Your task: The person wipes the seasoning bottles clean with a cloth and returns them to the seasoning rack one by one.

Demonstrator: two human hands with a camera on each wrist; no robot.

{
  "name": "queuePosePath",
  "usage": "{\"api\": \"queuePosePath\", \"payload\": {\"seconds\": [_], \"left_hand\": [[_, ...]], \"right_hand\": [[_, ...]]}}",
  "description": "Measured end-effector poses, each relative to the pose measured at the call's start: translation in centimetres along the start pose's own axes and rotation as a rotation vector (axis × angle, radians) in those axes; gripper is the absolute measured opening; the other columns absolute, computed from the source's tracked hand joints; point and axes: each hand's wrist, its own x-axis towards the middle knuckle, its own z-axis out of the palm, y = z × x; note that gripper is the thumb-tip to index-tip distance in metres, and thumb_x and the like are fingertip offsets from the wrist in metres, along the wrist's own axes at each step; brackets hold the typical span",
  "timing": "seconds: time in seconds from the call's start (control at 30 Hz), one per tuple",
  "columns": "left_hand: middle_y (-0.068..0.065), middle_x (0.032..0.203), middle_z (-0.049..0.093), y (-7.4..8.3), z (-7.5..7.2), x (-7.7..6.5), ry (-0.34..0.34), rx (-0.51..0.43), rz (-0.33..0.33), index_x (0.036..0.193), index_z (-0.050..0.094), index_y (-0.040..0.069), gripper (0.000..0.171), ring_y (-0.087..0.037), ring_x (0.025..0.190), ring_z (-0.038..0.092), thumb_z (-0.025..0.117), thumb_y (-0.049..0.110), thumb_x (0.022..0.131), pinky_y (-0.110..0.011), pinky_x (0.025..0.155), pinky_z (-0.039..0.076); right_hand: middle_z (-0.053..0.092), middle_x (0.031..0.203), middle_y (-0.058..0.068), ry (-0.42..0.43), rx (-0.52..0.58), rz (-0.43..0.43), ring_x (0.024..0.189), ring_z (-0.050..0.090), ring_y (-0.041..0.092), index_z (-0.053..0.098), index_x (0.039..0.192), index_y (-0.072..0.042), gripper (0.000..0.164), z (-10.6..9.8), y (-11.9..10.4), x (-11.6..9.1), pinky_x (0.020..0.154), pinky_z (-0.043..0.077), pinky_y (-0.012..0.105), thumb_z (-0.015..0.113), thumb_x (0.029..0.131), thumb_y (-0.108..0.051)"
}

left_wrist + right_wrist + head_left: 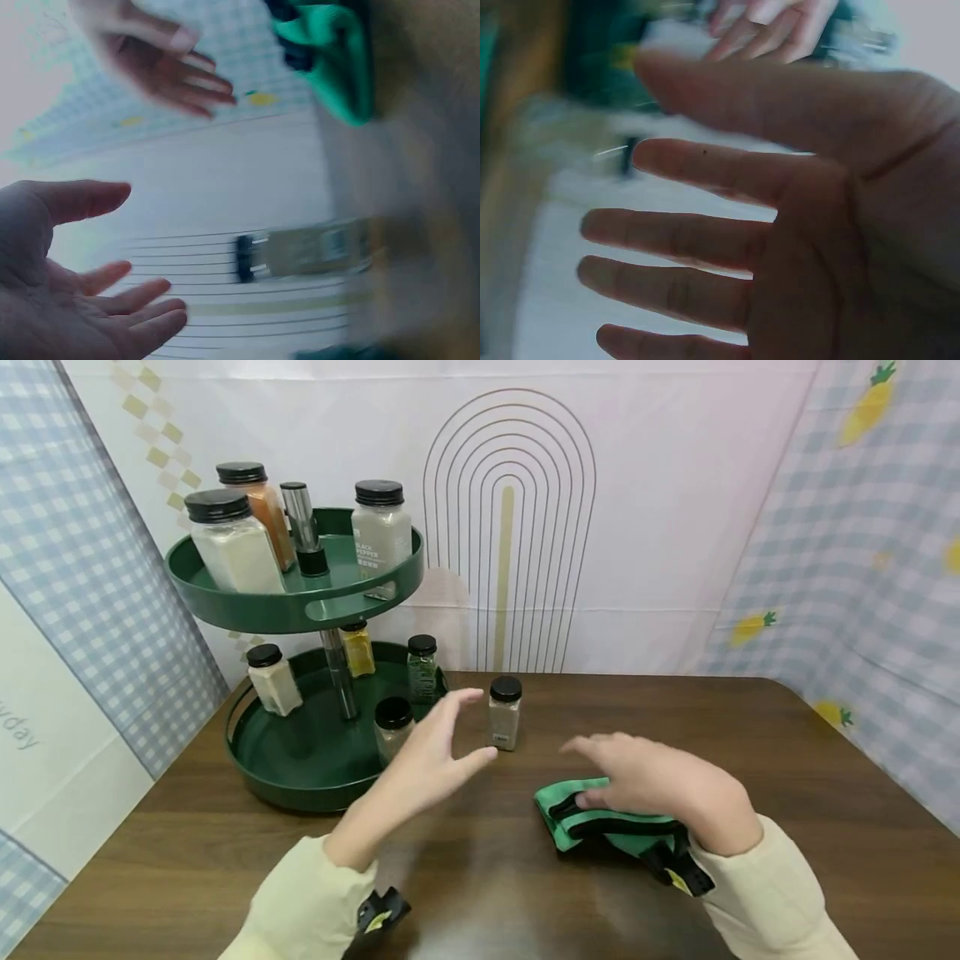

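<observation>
A small spice jar (pixel 504 717) with a black lid stands upright on the table, just beyond the fingers of my left hand (pixel 431 760). That hand hovers with thumb and fingers spread, holding nothing; the left wrist view shows its palm (pixel 67 300) facing the jar (pixel 307 250). My right hand (pixel 652 777) is in the air over a folded green cloth (pixel 558 802) with black trim, and overlaps it in the head view. In the right wrist view its fingers (pixel 682 232) are straight and apart, with nothing in them.
A green two-tier rack (pixel 300 789) stands at the left. Its upper tray (pixel 247 614) bears several large jars and a steel-and-black cylinder (pixel 303 529). Several smaller jars stand on the lower tray, one (pixel 393 727) close to my left hand. A white printed cloth (pixel 660 527) hangs behind the table.
</observation>
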Motion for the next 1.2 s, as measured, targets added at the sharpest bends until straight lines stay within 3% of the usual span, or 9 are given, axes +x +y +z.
{"api": "queuePosePath", "payload": {"seconds": [0.1,0.17,0.3,0.4,0.6,0.77,1.0,1.1,1.2], "left_hand": [[-0.014,0.148,0.030,-1.4,2.1,1.8,-0.081,-0.115,-0.144,0.145,0.023,0.010,0.079,-0.030,0.136,0.032,0.070,0.024,0.083,-0.047,0.107,0.031],[-0.016,0.151,0.022,-2.4,3.3,3.1,-0.102,-0.232,-0.260,0.147,0.015,0.011,0.088,-0.032,0.138,0.025,0.071,0.024,0.081,-0.049,0.109,0.027],[-0.013,0.155,0.011,-3.9,5.3,5.4,-0.066,-0.434,-0.440,0.149,0.005,0.016,0.098,-0.032,0.142,0.014,0.073,0.024,0.078,-0.051,0.111,0.020],[-0.009,0.155,0.010,-4.7,6.5,6.7,-0.043,-0.482,-0.492,0.149,0.004,0.018,0.098,-0.031,0.142,0.014,0.072,0.022,0.079,-0.053,0.111,0.017],[-0.012,0.151,0.019,-6.0,7.7,8.2,-0.045,-0.559,-0.490,0.149,0.011,0.017,0.088,-0.033,0.137,0.023,0.066,0.009,0.080,-0.051,0.111,0.021],[-0.013,0.142,0.038,-7.2,8.0,8.2,-0.060,-0.540,-0.495,0.143,0.030,0.012,0.074,-0.030,0.132,0.034,0.069,0.011,0.080,-0.047,0.109,0.026],[-0.006,0.112,0.056,-8.3,7.7,5.9,-0.161,-0.450,-0.393,0.116,0.055,0.012,0.046,-0.022,0.106,0.050,0.076,0.025,0.077,-0.039,0.092,0.040],[-0.004,0.106,0.058,-8.4,7.3,4.3,-0.223,-0.491,-0.325,0.113,0.058,0.013,0.041,-0.019,0.101,0.050,0.076,0.023,0.077,-0.035,0.089,0.039],[-0.004,0.113,0.059,-8.3,6.8,2.6,-0.321,-0.552,-0.256,0.122,0.055,0.016,0.048,-0.018,0.107,0.049,0.074,0.021,0.079,-0.038,0.095,0.035]], "right_hand": [[0.039,0.142,0.015,-0.109,0.007,0.103,0.124,0.043,0.039,0.042,0.138,-0.014,0.071,2.1,1.8,0.4,0.093,0.039,0.056,0.075,0.077,-0.030],[0.036,0.143,0.014,-0.133,0.022,0.132,0.126,0.041,0.039,0.040,0.139,-0.015,0.078,3.4,2.7,0.6,0.094,0.038,0.056,0.079,0.073,-0.028],[0.038,0.141,0.015,-0.123,0.002,0.130,0.128,0.037,0.041,0.039,0.139,-0.013,0.081,5.0,3.2,1.1,0.104,0.024,0.060,0.080,0.071,-0.025],[0.042,0.138,0.017,-0.093,-0.040,0.125,0.128,0.036,0.042,0.038,0.140,-0.011,0.081,5.6,3.2,1.6,0.106,0.014,0.063,0.080,0.071,-0.024],[0.049,0.130,0.018,-0.025,-0.112,0.097,0.124,0.042,0.040,0.043,0.136,-0.009,0.066,6.3,3.4,1.9,0.106,0.023,0.059,0.074,0.078,-0.016],[0.056,0.117,0.015,0.050,-0.166,0.048,0.109,0.053,0.037,0.052,0.127,-0.008,0.049,6.3,3.9,1.8,0.094,0.041,0.051,0.067,0.080,-0.006],[0.056,0.110,0.013,0.103,-0.147,-0.023,0.091,0.057,0.028,0.052,0.123,-0.009,0.048,6.2,4.6,1.9,0.071,0.047,0.040,0.064,0.078,0.002],[0.057,0.104,0.008,0.236,-0.133,-0.107,0.071,0.053,0.018,0.052,0.124,-0.015,0.049,5.8,4.8,1.8,0.061,0.043,0.031,0.059,0.079,0.004],[0.058,0.107,0.002,0.407,-0.096,-0.190,0.067,0.050,0.011,0.051,0.127,-0.022,0.051,5.1,4.6,1.3,0.061,0.044,0.027,0.055,0.083,0.003]]}}
